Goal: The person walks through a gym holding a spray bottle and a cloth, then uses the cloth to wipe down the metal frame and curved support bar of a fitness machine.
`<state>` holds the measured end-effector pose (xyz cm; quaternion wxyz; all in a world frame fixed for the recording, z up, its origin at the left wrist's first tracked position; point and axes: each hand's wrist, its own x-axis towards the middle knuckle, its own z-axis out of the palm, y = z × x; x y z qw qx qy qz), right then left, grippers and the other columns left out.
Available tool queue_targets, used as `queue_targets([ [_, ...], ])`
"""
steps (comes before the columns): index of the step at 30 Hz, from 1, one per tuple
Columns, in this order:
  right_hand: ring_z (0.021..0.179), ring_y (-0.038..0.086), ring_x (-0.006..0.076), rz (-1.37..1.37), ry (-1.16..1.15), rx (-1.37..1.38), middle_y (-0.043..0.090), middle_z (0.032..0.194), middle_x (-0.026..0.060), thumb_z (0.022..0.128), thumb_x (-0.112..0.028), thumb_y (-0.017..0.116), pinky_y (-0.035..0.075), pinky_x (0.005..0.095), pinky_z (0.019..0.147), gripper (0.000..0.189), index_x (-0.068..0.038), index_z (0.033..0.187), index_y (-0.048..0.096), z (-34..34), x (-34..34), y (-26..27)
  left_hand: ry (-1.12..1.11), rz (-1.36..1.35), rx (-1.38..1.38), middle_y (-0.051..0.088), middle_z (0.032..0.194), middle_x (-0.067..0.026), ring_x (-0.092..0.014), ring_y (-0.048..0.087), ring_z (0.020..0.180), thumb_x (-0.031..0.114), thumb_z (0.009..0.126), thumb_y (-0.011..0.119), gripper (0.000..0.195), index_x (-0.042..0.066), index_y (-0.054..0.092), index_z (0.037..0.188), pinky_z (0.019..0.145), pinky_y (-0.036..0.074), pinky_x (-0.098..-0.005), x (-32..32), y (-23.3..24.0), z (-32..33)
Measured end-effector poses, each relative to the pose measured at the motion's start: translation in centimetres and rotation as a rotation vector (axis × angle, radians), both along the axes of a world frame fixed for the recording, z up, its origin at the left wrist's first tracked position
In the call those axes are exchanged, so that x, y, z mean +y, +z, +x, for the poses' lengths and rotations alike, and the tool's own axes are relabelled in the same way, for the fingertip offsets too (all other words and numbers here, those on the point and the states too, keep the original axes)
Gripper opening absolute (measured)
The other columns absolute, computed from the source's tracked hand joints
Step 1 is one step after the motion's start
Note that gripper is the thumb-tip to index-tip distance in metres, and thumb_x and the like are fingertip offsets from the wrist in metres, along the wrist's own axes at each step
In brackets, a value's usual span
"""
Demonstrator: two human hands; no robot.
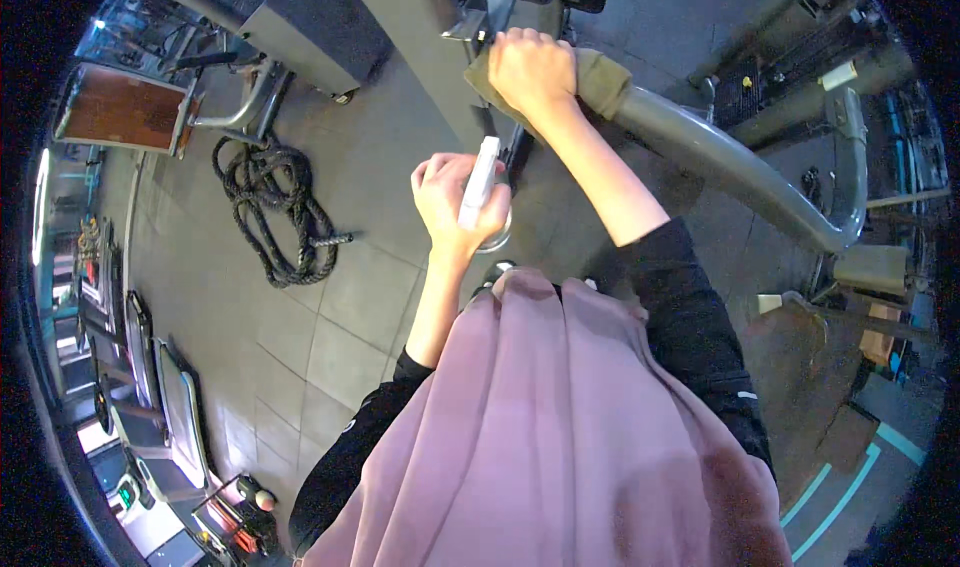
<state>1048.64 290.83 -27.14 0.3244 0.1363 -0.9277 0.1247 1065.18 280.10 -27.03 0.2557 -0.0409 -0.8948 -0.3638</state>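
My left hand (442, 192) is closed around a spray bottle with a white trigger head (480, 181). Most of the bottle's body is hidden beneath the hand; a round edge shows below it. Farther forward, my right hand (534, 72) grips an olive-green cloth (606, 83). The cloth is wrapped over the upper end of a thick grey metal tube (705, 132) of an exercise machine. From there the tube slopes down to the right and bends at its far end. A metal bracket (469, 27) sits just beyond the right hand.
A coiled black battle rope (281, 207) lies on the dark tiled floor (345, 319) at left. Behind it stands a machine with a brown panel (124, 108). A broad grey upright (409, 34) rises ahead. Treadmill-like equipment (180, 409) lines the lower left. More frames stand at right.
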Motion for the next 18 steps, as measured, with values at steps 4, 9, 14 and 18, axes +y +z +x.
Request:
queue_targets([
  [4,0.065,0.068,0.0307,-0.056,0.072,-0.078,0.069,0.074,0.0159,0.087,-0.026,0.047,0.054,0.0455,0.061,0.033,-0.006,0.072,0.068,-0.6,-1.2,0.4,0.023,-0.020,-0.028,0.067,0.078,-0.0026,-0.023,0.061,0.084,0.017,0.056,0.063,0.024,0.014,0.072,0.078,0.090,0.039,-0.0387,-2.9,-0.1,0.8],
  [9,0.064,0.067,0.0371,-0.095,0.098,-0.318,0.068,0.072,0.0191,0.089,-0.031,0.046,0.054,0.0466,0.062,0.038,-0.006,0.072,0.070,-1.0,0.5,1.7,-0.031,-0.040,-0.012,0.068,0.080,-0.0017,-0.023,0.061,0.085,0.016,0.056,0.063,0.024,0.015,0.072,0.078,0.092,0.039,-0.0395,-3.9,0.1,0.5],
  [14,0.061,0.066,0.0341,-0.118,-0.051,0.025,0.067,0.066,0.0148,0.090,-0.036,0.047,0.051,0.0470,0.062,0.042,-0.007,0.066,0.066,1.3,3.7,0.1,-0.180,-0.031,0.027,0.069,0.077,-0.0022,-0.022,0.062,0.081,0.015,0.056,0.062,0.022,0.014,0.072,0.076,0.091,0.039,-0.0388,-2.4,0.7,-0.5],
  [18,0.066,0.066,0.0304,-0.021,-0.242,0.032,0.067,0.071,0.0137,0.091,-0.038,0.047,0.048,0.0464,0.067,0.041,-0.008,0.068,0.065,5.1,11.5,0.2,-0.287,0.000,0.059,0.069,0.074,-0.0015,-0.021,0.064,0.077,0.015,0.057,0.063,0.020,0.013,0.072,0.075,0.088,0.039,-0.0383,0.1,0.5,-1.2],
])
